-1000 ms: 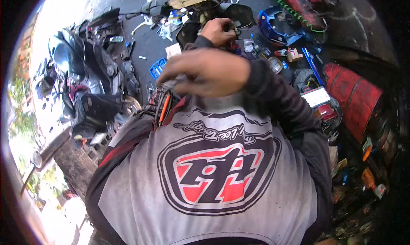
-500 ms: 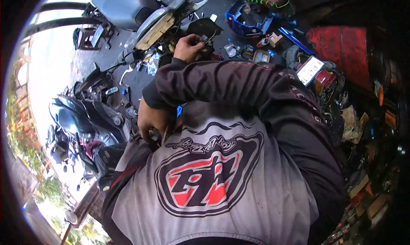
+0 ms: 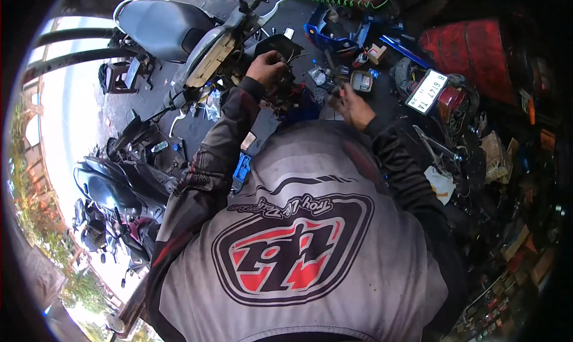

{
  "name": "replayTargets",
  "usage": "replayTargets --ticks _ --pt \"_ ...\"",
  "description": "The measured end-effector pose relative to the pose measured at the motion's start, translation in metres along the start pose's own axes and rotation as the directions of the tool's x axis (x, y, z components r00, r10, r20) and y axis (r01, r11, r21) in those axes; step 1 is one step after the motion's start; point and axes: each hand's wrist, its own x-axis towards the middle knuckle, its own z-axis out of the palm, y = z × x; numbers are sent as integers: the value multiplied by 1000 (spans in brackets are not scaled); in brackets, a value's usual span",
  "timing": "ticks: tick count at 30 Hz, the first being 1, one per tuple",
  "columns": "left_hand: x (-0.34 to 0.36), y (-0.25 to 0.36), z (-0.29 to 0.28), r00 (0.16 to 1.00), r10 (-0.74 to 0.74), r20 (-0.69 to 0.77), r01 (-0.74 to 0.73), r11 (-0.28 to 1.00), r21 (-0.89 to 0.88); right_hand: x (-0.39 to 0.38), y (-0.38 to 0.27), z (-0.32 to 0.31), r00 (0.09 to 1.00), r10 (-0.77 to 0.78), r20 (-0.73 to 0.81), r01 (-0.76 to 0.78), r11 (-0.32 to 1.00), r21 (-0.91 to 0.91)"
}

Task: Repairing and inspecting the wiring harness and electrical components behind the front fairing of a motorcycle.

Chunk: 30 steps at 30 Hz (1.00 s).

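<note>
My left hand (image 3: 267, 69) is closed at the front of a partly stripped motorcycle (image 3: 209, 61), its fingers pinching thin dark wires (image 3: 296, 57). Below that hand, more wiring and dark parts hang in shadow. My right hand (image 3: 355, 108) is apart from the left, in front of my body on the right. Its fingers are bent together around a small thing with a red end (image 3: 342, 94), too small to name. A clear plastic bag (image 3: 317, 75) and a small tray of parts (image 3: 361, 81) lie just beyond the right hand.
Blue body panels (image 3: 334, 37) lie at the far side. A scooter rear with a white plate (image 3: 427, 91) and a red metal cabinet (image 3: 471, 58) stand at right. Parked motorcycles (image 3: 113, 184) are at left. A blue object (image 3: 242, 170) lies by my left forearm.
My right arm, which reached across my body to below my left forearm, has swung back to the right, its hand now holding something small. My left hand stays at the wires.
</note>
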Motion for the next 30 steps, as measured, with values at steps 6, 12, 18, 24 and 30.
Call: replayTargets --ticks 6,12,18,24,30 --pt "-1 11 0 998 43 52 -43 999 5 26 15 45 994 -38 106 46 997 -67" --pt "-12 18 3 1000 -10 8 9 989 148 52 2 64 992 -123 -30 125 988 88" --pt "-13 22 3 997 40 63 -51 981 187 50 -3 72 994 -84 -71 96 979 183" --pt "-17 19 4 996 78 46 -86 972 217 49 12 78 974 -134 -183 184 939 291" --pt "-9 4 -4 992 122 14 -123 989 82 48 36 91 924 -232 -304 231 972 -38"
